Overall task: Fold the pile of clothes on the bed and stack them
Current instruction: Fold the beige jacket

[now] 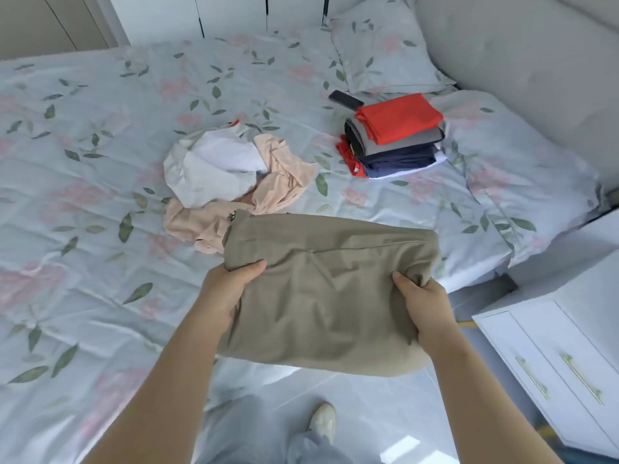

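A folded khaki garment [328,289] hangs in the air over the bed's near edge. My left hand [227,289] grips its left side with the thumb on top. My right hand [425,306] grips its right side the same way. Beyond it lies a loose pile with a white garment [214,169] on a peach garment [281,185]. To the right stands a stack of folded clothes [395,139], orange on top, then grey, dark navy and red below.
The bed [83,162] has a pale floral cover. A dark phone [345,100] lies behind the stack, near a pillow [385,48]. A white drawer cabinet [562,356] stands at the right. My shoe [323,420] is on the floor.
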A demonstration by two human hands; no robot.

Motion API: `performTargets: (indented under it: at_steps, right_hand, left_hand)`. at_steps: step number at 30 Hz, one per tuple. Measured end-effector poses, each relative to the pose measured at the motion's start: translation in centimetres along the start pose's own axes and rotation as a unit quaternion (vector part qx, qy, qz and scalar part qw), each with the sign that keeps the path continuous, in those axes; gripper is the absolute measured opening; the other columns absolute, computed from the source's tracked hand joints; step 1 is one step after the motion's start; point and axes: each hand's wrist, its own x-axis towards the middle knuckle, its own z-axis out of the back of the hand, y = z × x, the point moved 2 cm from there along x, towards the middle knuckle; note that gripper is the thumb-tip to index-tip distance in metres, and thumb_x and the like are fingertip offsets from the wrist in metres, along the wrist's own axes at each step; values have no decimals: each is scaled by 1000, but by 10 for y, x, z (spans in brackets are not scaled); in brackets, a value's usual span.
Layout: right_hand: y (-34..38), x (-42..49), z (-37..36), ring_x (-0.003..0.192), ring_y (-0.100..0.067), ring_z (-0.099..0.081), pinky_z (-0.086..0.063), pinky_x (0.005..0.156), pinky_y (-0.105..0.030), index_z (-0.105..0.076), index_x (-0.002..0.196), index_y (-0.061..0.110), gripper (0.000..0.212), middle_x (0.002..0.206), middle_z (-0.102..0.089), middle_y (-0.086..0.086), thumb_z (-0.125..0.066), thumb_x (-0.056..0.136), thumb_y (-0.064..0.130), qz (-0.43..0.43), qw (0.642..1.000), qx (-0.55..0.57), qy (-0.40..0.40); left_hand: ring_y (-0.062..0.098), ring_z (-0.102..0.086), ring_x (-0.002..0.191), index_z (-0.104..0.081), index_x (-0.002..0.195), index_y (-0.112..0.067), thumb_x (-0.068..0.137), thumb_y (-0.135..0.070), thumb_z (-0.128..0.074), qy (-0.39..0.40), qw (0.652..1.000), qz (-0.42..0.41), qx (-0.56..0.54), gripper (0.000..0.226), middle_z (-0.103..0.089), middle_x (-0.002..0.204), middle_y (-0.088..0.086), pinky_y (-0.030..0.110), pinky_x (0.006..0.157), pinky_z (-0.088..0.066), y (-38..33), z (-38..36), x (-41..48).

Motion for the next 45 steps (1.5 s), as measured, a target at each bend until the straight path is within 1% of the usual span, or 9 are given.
performTargets:
  at_steps: [6,10,16,21,24,28,33,40,45]
  right_hand:
    - [9,66,36,94,-25,-59,-49,90,-38,-58,80,24,11,90,-64,1,-63,90,25,-26,1000,-14,1]
    - [27,115,49,92,-24,-58,-47,85,-35,-60,90,19,8,89,-62,2,-62,90,26,-39,999,-15,2]
    - [63,182,71,85,-21,-56,-42,78,-32,-57,94,17,9,86,-60,4,-60,92,25,-37,999,-14,1]
    - [83,232,92,92,-26,-58,-46,84,-35,-59,91,18,7,89,-62,2,-60,91,26,-49,998,-26,20]
    - [94,270,110,88,-24,-56,-45,82,-35,-57,88,18,8,86,-60,3,-59,92,25,-43,998,-38,37]
    - [108,326,134,93,-26,-58,-48,86,-37,-59,101,16,14,94,-63,-2,-60,91,26,-48,995,-58,70]
    - [129,392,169,93,-27,-60,-49,90,-42,-60,106,12,22,97,-64,-6,-60,91,28,-38,986,-118,110]
    - [145,468,191,101,-30,-58,-46,96,-45,-59,110,14,25,107,-63,-8,-59,92,30,-39,974,-175,138]
    - [148,511,199,99,-30,-56,-45,90,-40,-56,120,9,35,113,-61,-10,-57,93,31,-38,969,-214,121]
  left_hand:
    - [16,-67,70,-66,95,-11,79,-12,-74,-21,1000,5,10,18,-70,83,3,23,54,-51,3,-75,28]
    - [19,-67,75,-66,96,-12,77,-14,-76,-21,999,5,30,22,-70,86,4,26,61,-49,-9,-120,63]
    - [14,-66,67,-65,87,-14,79,-14,-75,-4,999,13,39,13,-69,79,0,18,48,-49,-34,-186,105]
    - [21,-68,79,-65,88,-14,77,-16,-77,-7,999,25,44,16,-71,91,7,28,64,-51,-45,-232,134]
    - [24,-68,84,-64,88,-15,76,-19,-78,-19,998,33,47,19,-70,93,7,31,70,-52,-44,-265,150]
    - [23,-67,83,-63,87,-18,76,-22,-78,-58,997,40,44,19,-70,89,3,31,70,-52,-39,-313,161]
    - [23,-68,77,-64,87,-15,77,-20,-77,-103,993,64,8,18,-70,86,5,29,61,-52,-23,-376,164]
    - [26,-70,83,-67,97,-12,75,-22,-79,-143,986,84,-25,27,-73,90,7,35,74,-55,-6,-435,190]
    - [19,-67,76,-65,90,-14,78,-23,-76,-160,983,90,0,19,-69,85,1,28,63,-52,1,-464,212]
